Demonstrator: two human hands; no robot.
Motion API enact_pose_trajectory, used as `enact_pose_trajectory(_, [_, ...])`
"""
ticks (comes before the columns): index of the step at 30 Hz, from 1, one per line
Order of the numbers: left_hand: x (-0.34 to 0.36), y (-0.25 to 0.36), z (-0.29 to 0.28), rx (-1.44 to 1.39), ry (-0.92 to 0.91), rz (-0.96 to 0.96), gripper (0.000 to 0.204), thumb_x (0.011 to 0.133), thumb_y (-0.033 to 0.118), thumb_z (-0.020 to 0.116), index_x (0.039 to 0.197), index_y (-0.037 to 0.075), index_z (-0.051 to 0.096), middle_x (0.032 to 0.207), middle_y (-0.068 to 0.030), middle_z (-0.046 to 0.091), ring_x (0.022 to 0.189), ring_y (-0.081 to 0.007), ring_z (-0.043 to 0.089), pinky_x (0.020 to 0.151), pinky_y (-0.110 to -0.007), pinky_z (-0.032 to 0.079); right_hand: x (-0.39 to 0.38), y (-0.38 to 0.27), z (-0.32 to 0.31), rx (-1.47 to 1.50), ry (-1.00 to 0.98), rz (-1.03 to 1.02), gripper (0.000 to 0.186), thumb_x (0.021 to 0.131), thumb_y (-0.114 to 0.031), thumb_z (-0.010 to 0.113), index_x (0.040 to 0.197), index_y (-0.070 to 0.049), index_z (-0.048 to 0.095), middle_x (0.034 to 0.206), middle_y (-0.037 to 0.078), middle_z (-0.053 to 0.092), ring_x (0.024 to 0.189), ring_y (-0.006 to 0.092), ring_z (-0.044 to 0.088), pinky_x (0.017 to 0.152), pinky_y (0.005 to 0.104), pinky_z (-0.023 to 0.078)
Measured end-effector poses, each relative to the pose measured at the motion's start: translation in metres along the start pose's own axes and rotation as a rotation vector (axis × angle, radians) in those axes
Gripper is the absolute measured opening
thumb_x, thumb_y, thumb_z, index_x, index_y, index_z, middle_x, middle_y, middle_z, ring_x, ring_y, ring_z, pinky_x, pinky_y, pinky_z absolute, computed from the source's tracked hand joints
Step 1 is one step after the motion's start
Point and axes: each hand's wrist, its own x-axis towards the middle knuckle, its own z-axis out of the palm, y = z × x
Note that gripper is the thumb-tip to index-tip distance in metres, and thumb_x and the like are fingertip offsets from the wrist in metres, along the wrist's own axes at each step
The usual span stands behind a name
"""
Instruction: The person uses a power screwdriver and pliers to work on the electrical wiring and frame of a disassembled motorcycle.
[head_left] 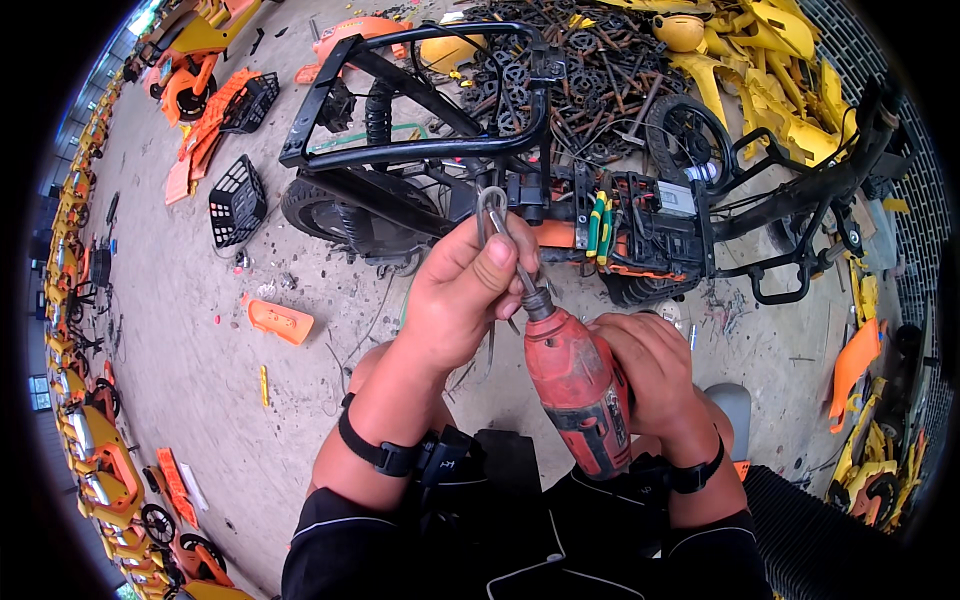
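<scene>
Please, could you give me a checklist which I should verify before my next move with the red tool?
1. Right hand on the red-and-black power drill: ok.
2. Thin grey looped strand gripped: ok, held in the left hand.
3. Left fingers well clear of the dark metal chuck: not ok, they are close to it.
4. Right finger off the trigger: cannot tell, the trigger is hidden.
5. Black short sleeves away from the chuck: ok.
6. Green-and-yellow tool handles off the black metal vehicle frame: not ok, they rest on its middle section.
</scene>
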Motion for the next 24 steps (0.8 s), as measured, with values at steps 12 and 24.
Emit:
enact_pose_trajectory(12, [-0.002,0.000,0.003,-0.015,0.030,-0.006,0.032,0.105,0.036,0.051,0.096,0.005,0.058,0.076,0.0017,0.050,0.062,-0.0059,0.044,0.057,-0.020,0.035,0.000,-0.001,-0.001,0.011,-0.013,0.010,0.051,0.066,-0.013,0.077,0.113,-0.001,0.062,0.111,0.013,0.068,0.092,0.0319,0.066,0.083,0.0410,0.051])
enact_pose_trajectory(24, [0.007,0.010,0.006,-0.043,0.070,-0.061,0.080,0.099,0.068,0.036,0.133,-0.002,0.051,0.080,-0.0009,0.051,0.052,-0.0044,0.036,0.049,-0.020,0.028,-0.002,0.004,-0.008,0.081,0.029,0.027,0.051,0.064,-0.016,0.078,0.112,-0.003,0.065,0.108,0.013,0.069,0.090,0.0332,0.067,0.081,0.0408,0.052])
